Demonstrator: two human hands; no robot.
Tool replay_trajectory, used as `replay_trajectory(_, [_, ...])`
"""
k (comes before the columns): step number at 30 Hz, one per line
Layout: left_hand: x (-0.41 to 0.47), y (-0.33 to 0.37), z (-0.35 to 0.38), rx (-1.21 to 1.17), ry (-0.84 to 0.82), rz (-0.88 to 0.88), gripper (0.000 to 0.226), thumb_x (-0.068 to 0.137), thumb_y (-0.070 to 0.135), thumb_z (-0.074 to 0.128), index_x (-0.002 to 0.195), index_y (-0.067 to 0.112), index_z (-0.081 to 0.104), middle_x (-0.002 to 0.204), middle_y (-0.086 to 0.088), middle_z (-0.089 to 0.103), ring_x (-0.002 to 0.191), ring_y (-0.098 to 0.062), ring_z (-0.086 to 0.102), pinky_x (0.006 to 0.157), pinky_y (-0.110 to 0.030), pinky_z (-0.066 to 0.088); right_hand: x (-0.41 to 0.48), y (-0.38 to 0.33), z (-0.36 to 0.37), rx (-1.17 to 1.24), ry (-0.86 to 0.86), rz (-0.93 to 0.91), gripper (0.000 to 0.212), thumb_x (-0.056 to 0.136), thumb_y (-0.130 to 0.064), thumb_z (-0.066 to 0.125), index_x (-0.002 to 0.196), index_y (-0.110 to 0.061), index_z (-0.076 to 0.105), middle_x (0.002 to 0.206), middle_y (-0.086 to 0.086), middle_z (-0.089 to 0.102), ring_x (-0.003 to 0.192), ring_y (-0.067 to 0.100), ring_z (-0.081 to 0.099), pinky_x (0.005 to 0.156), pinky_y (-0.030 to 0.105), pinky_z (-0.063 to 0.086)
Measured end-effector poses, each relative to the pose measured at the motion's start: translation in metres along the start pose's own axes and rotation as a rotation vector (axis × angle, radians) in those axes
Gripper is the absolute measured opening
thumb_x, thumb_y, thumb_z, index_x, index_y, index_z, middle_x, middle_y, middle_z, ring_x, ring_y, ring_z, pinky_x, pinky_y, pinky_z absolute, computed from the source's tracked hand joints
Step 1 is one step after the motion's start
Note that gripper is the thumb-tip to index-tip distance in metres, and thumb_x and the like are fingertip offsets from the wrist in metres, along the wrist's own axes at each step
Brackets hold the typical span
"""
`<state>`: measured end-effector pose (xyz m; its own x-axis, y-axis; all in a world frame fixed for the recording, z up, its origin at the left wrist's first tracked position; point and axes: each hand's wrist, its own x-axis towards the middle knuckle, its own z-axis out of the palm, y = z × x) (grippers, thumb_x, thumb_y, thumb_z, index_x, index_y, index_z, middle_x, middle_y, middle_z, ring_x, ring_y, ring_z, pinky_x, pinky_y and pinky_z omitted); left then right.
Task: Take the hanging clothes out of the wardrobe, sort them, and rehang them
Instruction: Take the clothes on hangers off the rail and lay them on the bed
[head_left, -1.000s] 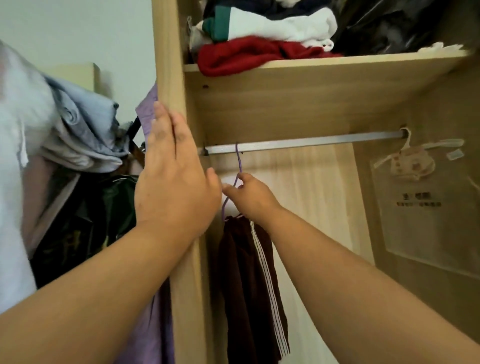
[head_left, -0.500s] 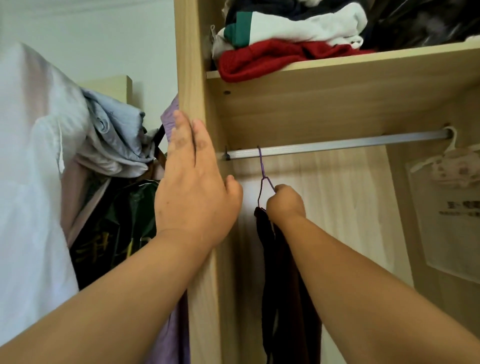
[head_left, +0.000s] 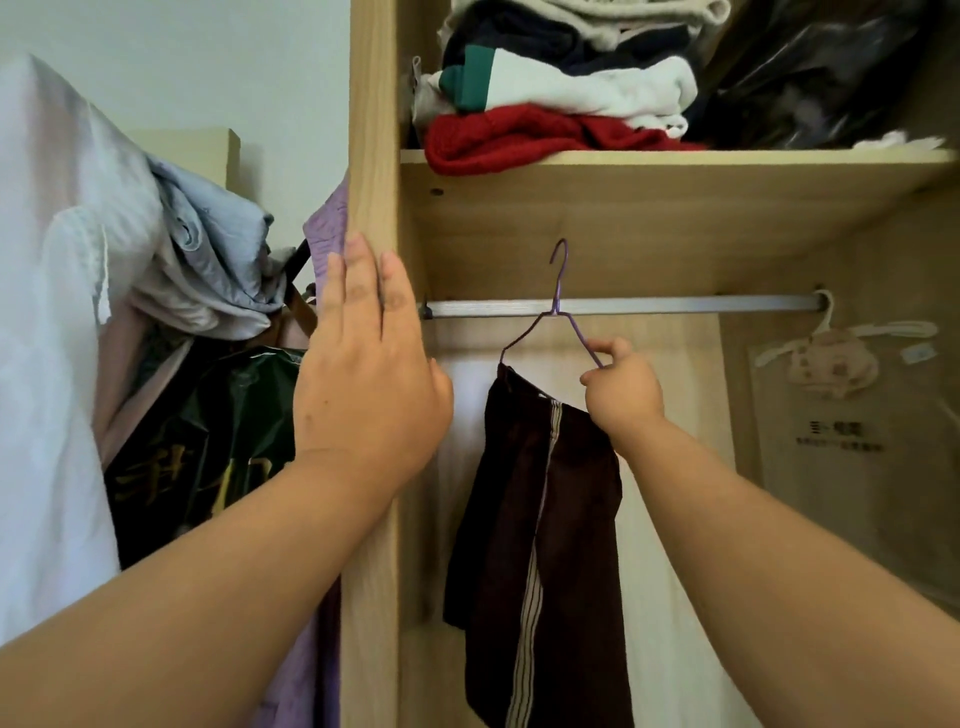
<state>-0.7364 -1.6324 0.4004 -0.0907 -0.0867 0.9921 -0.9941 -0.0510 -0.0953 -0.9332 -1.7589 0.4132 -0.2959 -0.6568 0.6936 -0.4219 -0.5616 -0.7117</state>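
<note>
Folded red and white clothes crowd the wooden shelf above the grey metal rail. The right hand pinches the purple wire hanger carrying dark maroon striped trousers, hook above the rail. The left hand lies flat on the wardrobe side panel. Trouser ends are cut off below; the rail rightward is open.

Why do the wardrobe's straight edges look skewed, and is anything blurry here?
Head view: the wide-angle lens likely skews the shelf and wardrobe post; the black plastic bag top right is smeared; the right hand and purple hanger are sharp; light is soft, without hard shadows.
</note>
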Motion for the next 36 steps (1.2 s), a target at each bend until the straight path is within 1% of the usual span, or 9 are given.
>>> replay_trajectory(6, [-0.034, 0.045, 0.0, -0.072, -0.144, 0.161, 0.079, 0.075, 0.034, 0.049, 0.145, 0.004, 0.03, 0.154, -0.019, 0.025, 0.143, -0.034, 0.02, 0.108, -0.056, 0.025, -0.046, 0.027, -0.097, -0.072, 0.038, -0.047, 0.048, 0.083, 0.006, 0.041, 0.11, -0.029, 0.059, 0.078, -0.006, 0.063, 0.06, 0.012, 0.047, 0.047, 0.021, 0.035])
replay_trajectory(11, [-0.07, 0.123, 0.026, -0.449, -0.615, 0.253, 0.086, 0.087, 0.035, 0.054, 0.151, 0.021, -0.001, 0.159, -0.004, -0.011, 0.146, -0.024, -0.01, 0.116, -0.044, 0.013, -0.108, 0.055, -0.199, -0.121, -0.01, 0.022, 0.051, 0.08, 0.015, 0.051, 0.113, -0.023, 0.062, 0.072, -0.007, 0.061, 0.056, -0.003, 0.05, 0.051, 0.007, 0.036])
replay_trajectory(13, [-0.088, 0.158, 0.039, -0.555, -0.719, 0.197, 0.095, 0.084, 0.036, 0.061, 0.151, 0.024, -0.005, 0.158, -0.004, -0.016, 0.146, -0.025, -0.011, 0.116, -0.043, 0.013, -0.137, 0.065, -0.239, -0.126, -0.02, 0.073, 0.05, 0.078, 0.015, 0.055, 0.11, -0.022, 0.064, 0.069, -0.008, 0.063, 0.051, -0.005, 0.049, 0.05, 0.005, 0.036])
replay_trajectory(16, [-0.114, 0.212, 0.046, -0.691, -0.835, 0.098, 0.116, 0.074, 0.043, 0.073, 0.15, 0.025, -0.013, 0.157, -0.011, -0.018, 0.146, -0.032, -0.006, 0.117, -0.045, 0.013, -0.19, 0.074, -0.305, -0.106, -0.007, 0.193, 0.047, 0.08, 0.014, 0.056, 0.107, -0.023, 0.067, 0.069, -0.005, 0.064, 0.046, 0.008, 0.039, 0.041, 0.016, 0.03])
replay_trajectory(21, [-0.148, 0.292, 0.026, -0.982, -0.993, 0.238, 0.127, 0.066, 0.046, 0.081, 0.15, 0.027, -0.012, 0.155, -0.014, 0.02, 0.142, -0.028, 0.023, 0.113, -0.038, 0.026, -0.274, 0.073, -0.401, -0.166, 0.166, 0.362, 0.041, 0.078, 0.02, 0.051, 0.084, -0.017, 0.067, 0.06, -0.002, 0.06, 0.039, 0.005, 0.03, 0.038, 0.017, 0.019])
replay_trajectory(24, [-0.174, 0.349, 0.006, -1.265, -1.07, 0.365, 0.113, 0.068, 0.03, 0.084, 0.152, 0.027, 0.008, 0.127, -0.003, 0.052, 0.123, -0.02, 0.045, 0.097, -0.024, 0.033, -0.321, 0.066, -0.448, -0.237, 0.321, 0.448, 0.04, 0.074, 0.027, 0.044, 0.073, -0.01, 0.059, 0.052, -0.002, 0.054, 0.034, 0.003, 0.032, 0.035, 0.013, 0.02])
replay_trajectory(27, [-0.202, 0.409, -0.022, -1.402, -1.12, 0.507, 0.092, 0.067, 0.032, 0.083, 0.144, 0.026, 0.033, 0.112, 0.006, 0.051, 0.101, -0.011, 0.046, 0.078, -0.021, 0.035, -0.364, 0.057, -0.49, -0.383, 0.421, 0.51, 0.043, 0.071, 0.028, 0.042, 0.074, -0.01, 0.06, 0.051, -0.001, 0.055, 0.037, 0.004, 0.035, 0.035, 0.014, 0.023])
replay_trajectory(31, [-0.233, 0.49, -0.061, -1.461, -1.112, 0.697, 0.08, 0.068, 0.047, 0.079, 0.135, 0.033, 0.037, 0.125, 0.004, 0.054, 0.111, -0.016, 0.053, 0.084, -0.029, 0.043, -0.414, 0.055, -0.535, -0.683, 0.556, 0.629, 0.042, 0.075, 0.019, 0.05, 0.082, -0.02, 0.067, 0.053, -0.005, 0.06, 0.052, 0.015, 0.044, 0.042, 0.017, 0.03])
replay_trajectory(36, [-0.265, 0.584, -0.107, -1.644, -1.016, 0.917, 0.065, 0.071, 0.046, 0.074, 0.128, 0.034, 0.046, 0.105, 0.008, 0.059, 0.101, -0.017, 0.057, 0.076, -0.028, 0.042, -0.479, 0.063, -0.574, -0.846, 0.765, 0.832, 0.047, 0.078, 0.014, 0.054, 0.078, -0.031, 0.066, 0.064, -0.011, 0.068, 0.067, 0.012, 0.056, 0.055, 0.02, 0.041])
